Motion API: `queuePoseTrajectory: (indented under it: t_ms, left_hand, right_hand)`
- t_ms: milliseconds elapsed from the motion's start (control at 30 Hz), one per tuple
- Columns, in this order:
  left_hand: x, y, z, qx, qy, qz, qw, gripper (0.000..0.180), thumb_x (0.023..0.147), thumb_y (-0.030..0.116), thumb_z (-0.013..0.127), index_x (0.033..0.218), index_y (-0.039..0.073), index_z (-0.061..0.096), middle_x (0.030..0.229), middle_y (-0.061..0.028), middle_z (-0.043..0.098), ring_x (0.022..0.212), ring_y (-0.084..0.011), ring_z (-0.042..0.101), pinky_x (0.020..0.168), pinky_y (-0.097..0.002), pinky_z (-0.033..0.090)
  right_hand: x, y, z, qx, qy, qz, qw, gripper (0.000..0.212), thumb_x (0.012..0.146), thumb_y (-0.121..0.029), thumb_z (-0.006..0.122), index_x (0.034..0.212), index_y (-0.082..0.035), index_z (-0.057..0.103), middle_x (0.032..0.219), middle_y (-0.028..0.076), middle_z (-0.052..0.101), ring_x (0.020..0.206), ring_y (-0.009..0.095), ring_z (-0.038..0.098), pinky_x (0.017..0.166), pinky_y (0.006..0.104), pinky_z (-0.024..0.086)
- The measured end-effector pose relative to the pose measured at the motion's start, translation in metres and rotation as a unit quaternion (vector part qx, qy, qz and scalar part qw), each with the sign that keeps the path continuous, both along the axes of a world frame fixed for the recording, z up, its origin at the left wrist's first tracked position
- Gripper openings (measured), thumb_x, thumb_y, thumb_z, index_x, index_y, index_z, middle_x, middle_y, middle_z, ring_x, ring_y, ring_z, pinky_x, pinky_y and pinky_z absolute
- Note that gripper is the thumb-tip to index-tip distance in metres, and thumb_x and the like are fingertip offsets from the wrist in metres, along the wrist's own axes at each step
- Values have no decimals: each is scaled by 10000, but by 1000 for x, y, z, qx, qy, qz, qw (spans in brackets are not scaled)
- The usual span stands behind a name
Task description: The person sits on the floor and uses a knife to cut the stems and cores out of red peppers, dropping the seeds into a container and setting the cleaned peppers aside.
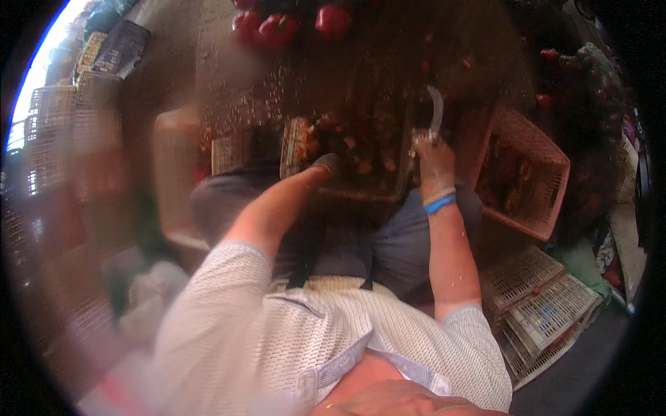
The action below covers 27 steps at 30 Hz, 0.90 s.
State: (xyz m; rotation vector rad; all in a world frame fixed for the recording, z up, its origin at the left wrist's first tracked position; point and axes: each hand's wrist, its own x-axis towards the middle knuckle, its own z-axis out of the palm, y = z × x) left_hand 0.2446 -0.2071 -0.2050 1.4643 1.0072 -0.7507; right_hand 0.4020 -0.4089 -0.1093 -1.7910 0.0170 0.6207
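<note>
In my right hand (435, 166), closed round its handle, a curved knife (437, 109) points its pale blade away from me. The hand looks covered by a dirty glove, with a blue band at the wrist. My left hand (329, 164), in a dark covering, reaches over the near left part of a crate (364, 195) between my knees. Its fingers are too dark and blurred to read. Orange-brown scraps (310, 142) lie in the crate by that hand. Several red bell peppers (333, 22) lie beyond the crate at the far edge.
A pinkish crate (560, 177) with dark contents stands to the right, and another pale crate (170, 173) to the left. Flat plastic crates (548, 305) are stacked at lower right. More crates (52, 114) line the far left. Smears blur the view.
</note>
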Motion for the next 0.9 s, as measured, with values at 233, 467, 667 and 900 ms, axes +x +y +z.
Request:
queuePoseTrajectory:
  t_ms: [233,467,667,900]
  left_hand:
    - [70,51,78,140,-15,-264,954,396,869,280,725,1218,92,713,1196,-167,708,1059,-291,681,924,-382,535]
    - [42,154,186,512,-372,-21,774,172,976,91,638,1124,39,708,1109,-97,733,1045,-218,680,861,-344,560]
    - [139,320,156,516,-154,67,840,535,884,386,743,1338,134,613,1126,-64,725,1014,-277,691,907,-353,524]
    - [152,367,131,309,-110,-27,944,541,791,427,783,1206,100,665,1050,-79,732,961,-238,712,858,-411,584]
  right_hand:
    - [-3,26,41,40,50,44,997,131,915,-136,690,995,-33,689,863,46,663,655,143,584,578,327,493]
    - [-3,19,47,-13,-48,128,991,179,935,-120,687,1068,-2,684,905,75,688,785,146,626,668,316,510]
    - [0,19,43,-35,46,121,991,219,910,-116,694,1092,4,711,951,52,696,819,135,621,716,306,525]
    - [-4,26,34,0,108,82,991,175,905,-108,706,1054,-17,716,902,35,689,791,116,619,683,291,509]
